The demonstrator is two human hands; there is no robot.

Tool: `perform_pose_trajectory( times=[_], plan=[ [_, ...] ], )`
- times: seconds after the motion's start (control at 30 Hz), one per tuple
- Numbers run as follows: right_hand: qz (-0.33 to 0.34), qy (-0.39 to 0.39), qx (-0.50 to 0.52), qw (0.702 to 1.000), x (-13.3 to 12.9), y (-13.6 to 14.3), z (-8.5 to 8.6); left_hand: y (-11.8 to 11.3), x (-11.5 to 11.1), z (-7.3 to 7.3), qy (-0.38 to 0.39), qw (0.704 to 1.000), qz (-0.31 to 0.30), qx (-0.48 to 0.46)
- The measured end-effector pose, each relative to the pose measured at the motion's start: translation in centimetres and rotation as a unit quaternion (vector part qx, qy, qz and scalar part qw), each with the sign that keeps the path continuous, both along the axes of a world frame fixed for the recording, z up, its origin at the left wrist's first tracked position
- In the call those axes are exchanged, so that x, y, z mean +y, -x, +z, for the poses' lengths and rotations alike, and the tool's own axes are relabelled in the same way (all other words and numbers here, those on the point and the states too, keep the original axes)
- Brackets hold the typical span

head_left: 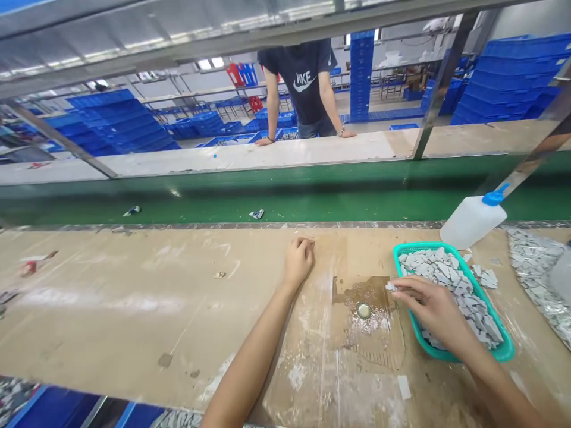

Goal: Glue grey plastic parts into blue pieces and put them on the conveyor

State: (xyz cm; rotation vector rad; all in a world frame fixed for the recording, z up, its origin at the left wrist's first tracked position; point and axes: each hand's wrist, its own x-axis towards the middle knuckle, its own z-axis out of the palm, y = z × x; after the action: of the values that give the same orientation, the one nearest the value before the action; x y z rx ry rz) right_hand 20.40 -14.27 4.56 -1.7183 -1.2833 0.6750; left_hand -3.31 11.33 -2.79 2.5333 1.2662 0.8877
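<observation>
My right hand (423, 303) pinches a small pale grey piece (391, 286) between thumb and fingers, above the left edge of a teal basket (479, 285) heaped with similar grey pieces (446, 270). My left hand (299, 259) rests on the cardboard-covered table (147, 321) near its far edge, fingers curled together; whether anything is inside cannot be made out. Between the hands lies a small round pale disc (364, 311) on a wet, torn patch of cardboard (379, 345).
A white bottle with a blue cap (473, 220) stands behind the basket. Loose pieces (485, 277) and a clear bag (537, 273) lie at right. Beyond the table runs a green belt (312, 193) with two scraps. A person (303, 89) leans on the far ledge.
</observation>
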Motion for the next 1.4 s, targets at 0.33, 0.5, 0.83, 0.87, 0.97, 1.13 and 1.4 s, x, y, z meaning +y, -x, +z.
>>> perform_pose_trajectory(
  times=[0.33,0.5,0.83,0.87,0.97,1.13,1.4],
  plan=[
    [0.126,-0.056,-0.207,0.968,1.5,3.4,-2.0,-0.1,-0.3,0.2,0.005,1.0,0.001,0.006],
    [0.087,-0.122,-0.224,0.963,0.9,3.5,-2.2,-0.3,-1.1,0.8,0.008,1.0,-0.003,0.014],
    [0.081,-0.167,-0.223,0.957,0.7,3.5,-2.1,0.7,-6.9,4.9,0.274,0.91,-0.309,0.047],
    [0.082,-0.165,-0.224,0.957,0.7,3.5,-2.1,1.1,-7.3,4.9,0.279,0.901,-0.325,0.069],
    [0.079,-0.16,-0.228,0.957,0.6,3.6,-2.0,2.0,-8.2,4.6,0.272,0.886,-0.358,0.114],
    [0.07,-0.173,-0.241,0.952,0.4,3.7,-1.8,3.2,-9.2,5.2,0.254,0.882,-0.368,0.148],
    [0.075,-0.172,-0.234,0.954,0.5,3.7,-1.4,3.8,-11.0,6.9,0.205,0.888,-0.356,0.208]
  ],
)
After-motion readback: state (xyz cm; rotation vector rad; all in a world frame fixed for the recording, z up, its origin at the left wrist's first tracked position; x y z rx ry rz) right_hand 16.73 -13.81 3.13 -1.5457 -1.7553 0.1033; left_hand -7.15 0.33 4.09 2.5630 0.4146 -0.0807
